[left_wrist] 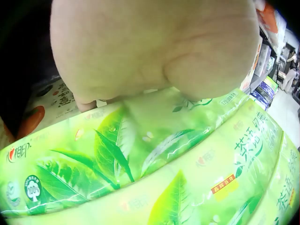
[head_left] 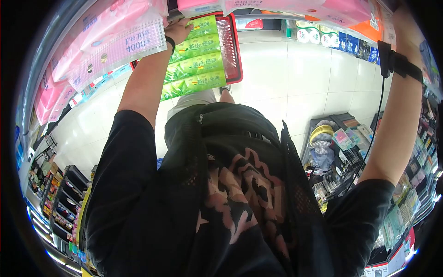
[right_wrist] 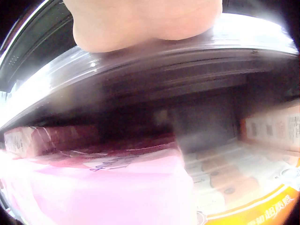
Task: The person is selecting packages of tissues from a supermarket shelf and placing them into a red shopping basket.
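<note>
A green multi-pack of tissues (head_left: pixel 196 69) with Chinese lettering and leaf prints overlaps a red shopping basket (head_left: pixel 238 51) in the head view. My left hand (head_left: pixel 179 31) grips the pack's far edge. In the left wrist view the palm (left_wrist: pixel 159 51) lies over the pack's edge, with a fingertip showing behind it. My right hand (right_wrist: pixel 145 23) is raised at the shiny front edge of a shelf (right_wrist: pixel 197 44), above pink tissue packs (right_wrist: pixel 103 187). Its fingers are hidden, and I cannot tell whether it holds anything.
Large pink packs (head_left: pixel 115 41) fill the shelf at upper left. Orange packs (head_left: pixel 364 27) and white and blue packs (head_left: pixel 327 39) line the shelves at right. A rack with hats (head_left: pixel 323 138) stands behind on the right. Pale tiled floor (head_left: pixel 272 64) lies between.
</note>
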Action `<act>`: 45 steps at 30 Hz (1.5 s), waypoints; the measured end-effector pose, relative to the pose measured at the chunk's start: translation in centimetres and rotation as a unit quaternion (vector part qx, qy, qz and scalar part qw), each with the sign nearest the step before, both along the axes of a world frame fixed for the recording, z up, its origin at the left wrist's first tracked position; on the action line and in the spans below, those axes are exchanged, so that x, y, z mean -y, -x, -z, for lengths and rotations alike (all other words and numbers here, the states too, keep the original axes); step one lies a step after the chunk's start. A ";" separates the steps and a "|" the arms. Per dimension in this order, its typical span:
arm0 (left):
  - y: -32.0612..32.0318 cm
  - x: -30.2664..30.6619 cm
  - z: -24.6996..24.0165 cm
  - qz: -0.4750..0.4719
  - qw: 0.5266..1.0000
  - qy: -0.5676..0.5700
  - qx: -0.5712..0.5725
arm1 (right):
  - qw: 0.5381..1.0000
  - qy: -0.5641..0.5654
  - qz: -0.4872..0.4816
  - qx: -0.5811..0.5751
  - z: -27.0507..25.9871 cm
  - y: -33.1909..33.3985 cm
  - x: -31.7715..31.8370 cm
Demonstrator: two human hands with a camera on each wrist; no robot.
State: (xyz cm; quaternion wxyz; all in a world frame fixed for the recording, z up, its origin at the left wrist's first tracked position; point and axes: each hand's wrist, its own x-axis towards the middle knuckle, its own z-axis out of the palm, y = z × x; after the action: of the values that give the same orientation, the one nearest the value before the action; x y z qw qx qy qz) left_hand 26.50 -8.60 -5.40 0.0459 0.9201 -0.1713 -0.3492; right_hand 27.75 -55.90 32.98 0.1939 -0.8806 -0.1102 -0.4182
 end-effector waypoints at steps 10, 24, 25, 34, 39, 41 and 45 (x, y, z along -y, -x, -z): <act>2.6 0.5 1.0 0.089 0.969 -0.079 0.216 | 0.999 -0.030 -0.004 -0.030 0.0 0.3 0.0; 2.9 6.0 2.2 0.017 0.970 0.048 0.237 | 0.998 -0.041 0.007 -0.037 -0.4 0.4 -0.5; 2.7 5.9 2.0 0.014 0.980 0.045 0.195 | 0.998 -0.032 0.008 -0.046 -0.4 0.6 -0.6; 2.6 6.8 0.9 0.005 0.994 0.023 0.111 | 0.998 -0.037 0.012 -0.047 -0.3 0.6 -0.7; 2.4 6.1 1.6 -0.010 0.991 0.059 0.121 | 0.998 -0.046 0.000 -0.046 -0.1 0.5 -0.7; 2.4 6.0 1.7 -0.014 0.987 0.065 0.150 | 0.999 -0.045 -0.004 -0.029 -0.2 0.5 -1.0; 3.9 3.7 0.7 0.006 0.970 0.059 0.235 | 0.999 -0.035 0.007 -0.040 -0.4 0.6 -0.5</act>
State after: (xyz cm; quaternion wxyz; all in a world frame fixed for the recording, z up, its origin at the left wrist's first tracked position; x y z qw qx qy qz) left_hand 22.59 -12.26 -6.09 0.0563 0.9711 -0.2027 -0.1129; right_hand 27.12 -55.39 33.36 0.2261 -0.8901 -0.0812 -0.3872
